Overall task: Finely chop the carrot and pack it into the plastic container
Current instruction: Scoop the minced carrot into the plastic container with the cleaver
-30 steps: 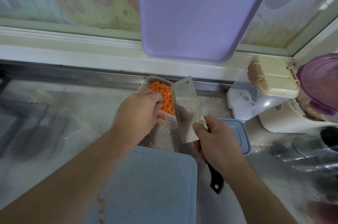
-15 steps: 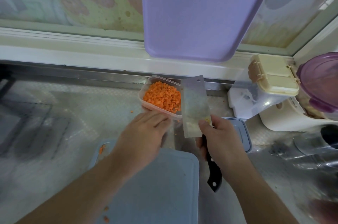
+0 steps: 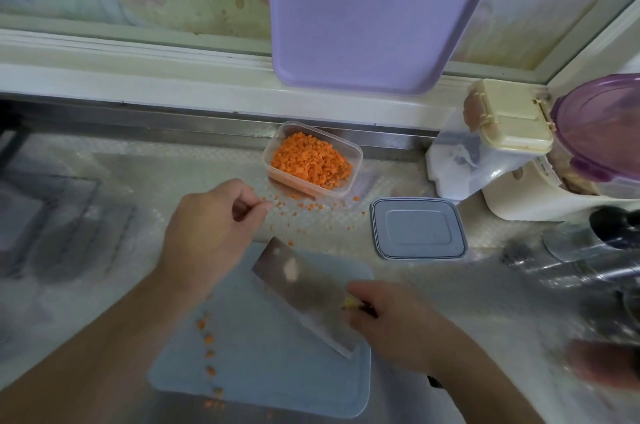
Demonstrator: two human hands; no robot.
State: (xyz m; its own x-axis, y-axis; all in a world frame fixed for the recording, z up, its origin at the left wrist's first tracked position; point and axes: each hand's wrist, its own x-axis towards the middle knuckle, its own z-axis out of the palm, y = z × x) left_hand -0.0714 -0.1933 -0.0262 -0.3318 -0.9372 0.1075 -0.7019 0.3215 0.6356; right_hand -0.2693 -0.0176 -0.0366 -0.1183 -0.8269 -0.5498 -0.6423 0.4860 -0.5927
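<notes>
Textured counter [image 3: 173,174], purple board [image 3: 367,8] against window, scattered carrot bits [image 3: 311,205]

Orange carrot bits [image 3: 310,160] — pale blue cutting board [image 3: 277,371], grey-blue lid [image 3: 418,228] — lilac tray [image 3: 367,8].

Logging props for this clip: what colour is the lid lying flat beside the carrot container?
Pale grey-blue lid, seen best in the head view, the only one.
</notes>
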